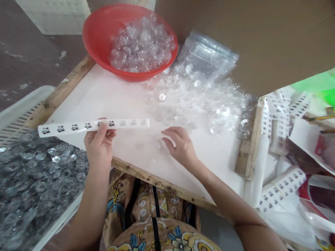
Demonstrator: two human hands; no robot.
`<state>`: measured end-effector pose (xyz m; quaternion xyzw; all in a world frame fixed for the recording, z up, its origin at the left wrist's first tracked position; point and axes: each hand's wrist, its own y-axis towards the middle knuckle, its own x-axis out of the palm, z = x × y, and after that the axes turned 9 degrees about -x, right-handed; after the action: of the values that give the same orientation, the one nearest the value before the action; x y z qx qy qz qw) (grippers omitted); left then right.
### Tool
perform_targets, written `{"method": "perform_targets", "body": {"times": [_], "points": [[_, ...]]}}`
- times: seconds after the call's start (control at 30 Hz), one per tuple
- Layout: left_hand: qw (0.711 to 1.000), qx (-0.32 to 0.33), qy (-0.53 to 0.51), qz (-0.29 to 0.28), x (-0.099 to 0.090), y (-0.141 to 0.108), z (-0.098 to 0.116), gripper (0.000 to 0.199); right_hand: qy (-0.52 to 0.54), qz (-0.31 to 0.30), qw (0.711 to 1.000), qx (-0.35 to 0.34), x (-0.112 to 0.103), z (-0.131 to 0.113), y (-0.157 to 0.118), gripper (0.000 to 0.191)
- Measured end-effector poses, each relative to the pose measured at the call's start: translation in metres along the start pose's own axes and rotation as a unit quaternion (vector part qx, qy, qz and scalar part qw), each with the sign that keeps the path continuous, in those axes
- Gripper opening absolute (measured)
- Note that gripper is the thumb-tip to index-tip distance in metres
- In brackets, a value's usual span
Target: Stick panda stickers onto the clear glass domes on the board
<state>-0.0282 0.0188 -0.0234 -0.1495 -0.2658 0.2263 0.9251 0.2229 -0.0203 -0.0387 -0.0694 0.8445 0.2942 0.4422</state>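
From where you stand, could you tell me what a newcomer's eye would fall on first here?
Probably the big red bowl at the far side of the white work surface, heaped with clear plastic pieces. Next, perhaps, the white strip printed with small pandas, held in the left hand near the middle. The basket at lower left, full of shiny clear discs, also stands out.

A pale crate at upper left, brown cardboard at upper right and green material near its lower edge
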Motion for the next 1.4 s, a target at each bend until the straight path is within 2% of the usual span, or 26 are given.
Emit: {"method": "perform_targets", "body": {"times": [0.1, 0.23, 0.37, 0.6, 0.77, 0.87, 0.97, 1.07, 1.23, 1.3, 1.4], "points": [[1.000, 0.003, -0.001, 0.004, 0.000, 0.000, 0.000, 0.030, -0.090, -0.003, 0.995, 0.038, -0.003, 0.029, 0.000, 0.027], [1.000, 0.008, 0.006, 0.001, 0.000, 0.001, -0.001, 0.029, -0.101, -0.024, 0.994, 0.037, -0.002, 0.043, -0.005, 0.026], [1.000, 0.013, 0.004, -0.003, -0.001, 0.001, -0.001, 0.026, -0.097, -0.015, 0.993, 0.058, -0.007, 0.042, -0.004, 0.025], [1.000, 0.001, 0.007, 0.006, 0.000, 0.001, -0.001, 0.029, 0.056, 0.004, 0.986, 0.155, -0.019, 0.025, 0.001, 0.019], [1.000, -0.005, 0.005, 0.009, 0.000, 0.001, -0.001, 0.027, 0.133, -0.027, 0.963, 0.233, -0.020, 0.015, -0.001, 0.022], [1.000, 0.000, 0.007, 0.012, -0.001, 0.001, -0.002, 0.026, 0.139, -0.052, 0.954, 0.259, -0.022, 0.018, -0.009, 0.022], [1.000, 0.001, 0.006, 0.004, -0.002, 0.002, -0.002, 0.026, 0.059, -0.055, 0.966, 0.245, -0.030, 0.017, -0.018, 0.021], [1.000, 0.001, 0.008, 0.002, -0.003, 0.003, -0.002, 0.029, -0.013, -0.058, 0.978, 0.200, -0.037, 0.008, -0.024, 0.023], [1.000, 0.005, 0.002, 0.001, -0.002, 0.003, -0.002, 0.029, 0.004, -0.119, 0.992, 0.039, -0.028, -0.010, -0.029, 0.026], [1.000, 0.006, -0.008, -0.001, -0.002, 0.002, -0.002, 0.030, -0.003, -0.133, 0.991, 0.011, -0.021, -0.014, -0.030, 0.025], [1.000, 0.003, -0.020, -0.007, -0.002, 0.001, -0.002, 0.031, -0.003, -0.131, 0.991, 0.004, -0.015, -0.017, -0.028, 0.023]]}}
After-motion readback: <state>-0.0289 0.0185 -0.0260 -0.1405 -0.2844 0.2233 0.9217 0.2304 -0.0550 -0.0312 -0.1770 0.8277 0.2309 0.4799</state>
